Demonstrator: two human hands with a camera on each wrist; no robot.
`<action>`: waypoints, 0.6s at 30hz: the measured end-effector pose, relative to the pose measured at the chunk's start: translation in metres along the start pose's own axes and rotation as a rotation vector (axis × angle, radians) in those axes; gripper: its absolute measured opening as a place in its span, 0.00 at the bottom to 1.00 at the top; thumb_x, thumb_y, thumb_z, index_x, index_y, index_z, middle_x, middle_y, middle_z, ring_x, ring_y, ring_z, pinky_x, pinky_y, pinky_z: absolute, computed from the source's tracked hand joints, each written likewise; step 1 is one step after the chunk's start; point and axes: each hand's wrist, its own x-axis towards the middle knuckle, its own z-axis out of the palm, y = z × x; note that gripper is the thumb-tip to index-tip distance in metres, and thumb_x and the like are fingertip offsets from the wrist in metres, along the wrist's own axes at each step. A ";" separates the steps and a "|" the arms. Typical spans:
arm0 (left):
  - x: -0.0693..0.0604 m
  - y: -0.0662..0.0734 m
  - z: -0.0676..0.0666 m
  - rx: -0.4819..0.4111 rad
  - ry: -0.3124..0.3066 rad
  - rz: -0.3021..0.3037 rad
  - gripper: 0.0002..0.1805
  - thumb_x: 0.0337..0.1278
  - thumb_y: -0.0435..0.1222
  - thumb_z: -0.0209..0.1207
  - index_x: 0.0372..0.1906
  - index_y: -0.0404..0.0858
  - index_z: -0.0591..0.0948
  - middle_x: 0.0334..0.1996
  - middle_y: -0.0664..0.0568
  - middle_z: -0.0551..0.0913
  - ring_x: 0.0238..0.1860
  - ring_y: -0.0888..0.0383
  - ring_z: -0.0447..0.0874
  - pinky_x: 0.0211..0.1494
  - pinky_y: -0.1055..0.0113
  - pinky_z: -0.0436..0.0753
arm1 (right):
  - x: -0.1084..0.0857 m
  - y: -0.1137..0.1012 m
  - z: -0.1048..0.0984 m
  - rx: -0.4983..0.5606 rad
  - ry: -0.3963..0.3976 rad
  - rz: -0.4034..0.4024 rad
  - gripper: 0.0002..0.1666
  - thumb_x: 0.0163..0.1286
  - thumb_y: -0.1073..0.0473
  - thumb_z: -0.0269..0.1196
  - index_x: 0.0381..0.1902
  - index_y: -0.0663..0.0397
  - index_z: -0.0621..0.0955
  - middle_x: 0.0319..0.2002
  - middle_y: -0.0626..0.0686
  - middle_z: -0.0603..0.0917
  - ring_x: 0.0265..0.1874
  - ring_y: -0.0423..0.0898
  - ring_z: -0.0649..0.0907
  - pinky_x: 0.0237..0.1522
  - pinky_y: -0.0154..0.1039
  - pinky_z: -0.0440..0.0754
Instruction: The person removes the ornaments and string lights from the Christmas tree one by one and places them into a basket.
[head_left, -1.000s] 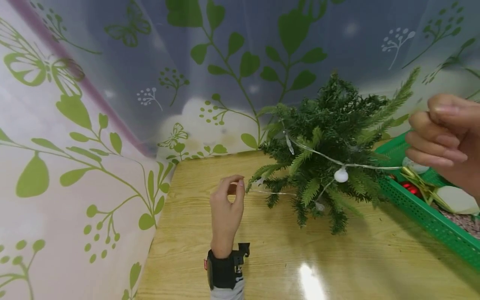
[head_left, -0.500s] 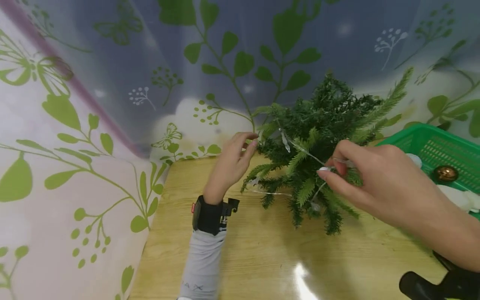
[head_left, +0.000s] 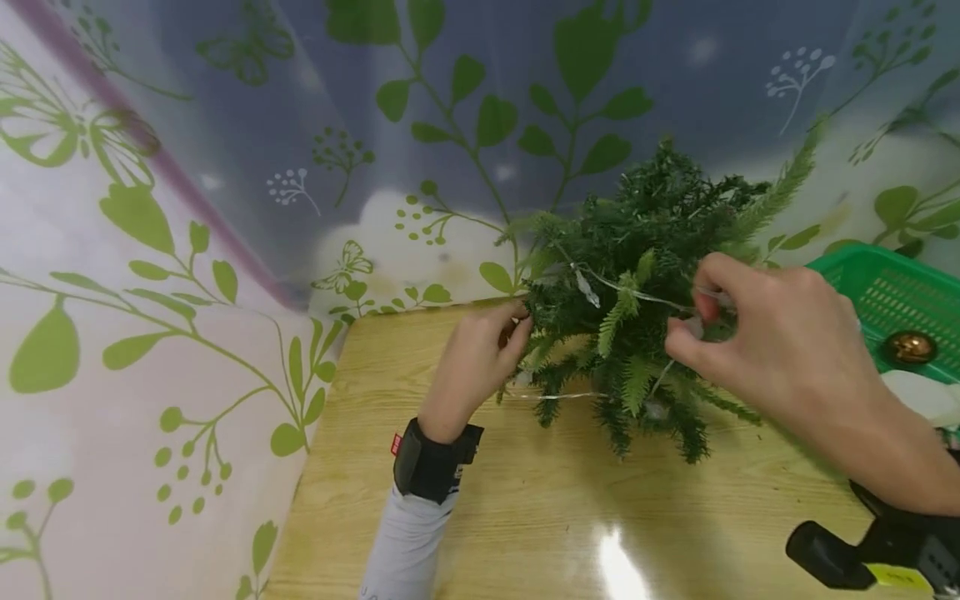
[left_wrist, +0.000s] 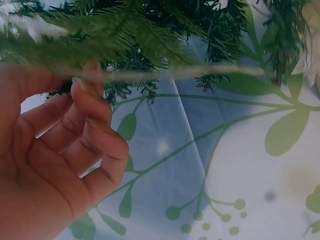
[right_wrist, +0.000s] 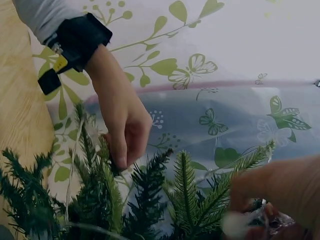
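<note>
A small artificial Christmas tree (head_left: 637, 233) stands on the wooden table, wound with a clear string of lights (head_left: 558, 396). At its left side, my left hand (head_left: 480, 358) pinches the tip of a dark green branch. Seen from the left wrist, that hand (left_wrist: 65, 135) has its fingers bent beneath the needles. In front of the tree, my right hand (head_left: 787, 342) pinches the light string at a round white bulb (head_left: 693, 327), partly covered by the fingers. The bulb (right_wrist: 235, 225) is blurred in the right wrist view. A pointed clear light (head_left: 587, 287) hangs on the upper left branches.
To the right of the tree, a green plastic basket (head_left: 900, 292) holds a copper-coloured ball (head_left: 910, 347) and a white piece (head_left: 922, 398). The wooden table (head_left: 525, 517) meets a patterned curtain (head_left: 420, 167) behind and at the left.
My right hand has come in from above the basket to the tree's front and pinches the bulb. The left hand has moved up and right, from beside the lower branches onto the left side.
</note>
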 end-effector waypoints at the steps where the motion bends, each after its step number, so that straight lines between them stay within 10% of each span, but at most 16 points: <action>1: -0.003 0.001 0.000 -0.011 0.006 0.004 0.10 0.70 0.35 0.53 0.45 0.37 0.83 0.25 0.55 0.81 0.20 0.65 0.72 0.24 0.71 0.71 | -0.001 0.001 -0.001 -0.002 -0.008 0.015 0.14 0.54 0.61 0.68 0.25 0.48 0.71 0.09 0.45 0.63 0.10 0.43 0.60 0.16 0.38 0.54; 9: -0.015 0.009 -0.003 -0.011 0.090 0.086 0.07 0.65 0.32 0.56 0.35 0.37 0.84 0.23 0.55 0.80 0.21 0.64 0.71 0.25 0.72 0.72 | -0.008 0.032 -0.006 0.038 -0.034 0.036 0.09 0.69 0.61 0.60 0.33 0.50 0.69 0.15 0.47 0.68 0.10 0.40 0.63 0.18 0.36 0.59; 18: -0.023 0.005 -0.005 -0.099 0.119 0.061 0.15 0.69 0.45 0.55 0.41 0.37 0.85 0.24 0.56 0.81 0.24 0.65 0.74 0.27 0.70 0.73 | -0.018 0.071 -0.009 0.237 -0.149 0.261 0.17 0.74 0.43 0.52 0.35 0.49 0.70 0.21 0.53 0.78 0.11 0.42 0.67 0.13 0.39 0.59</action>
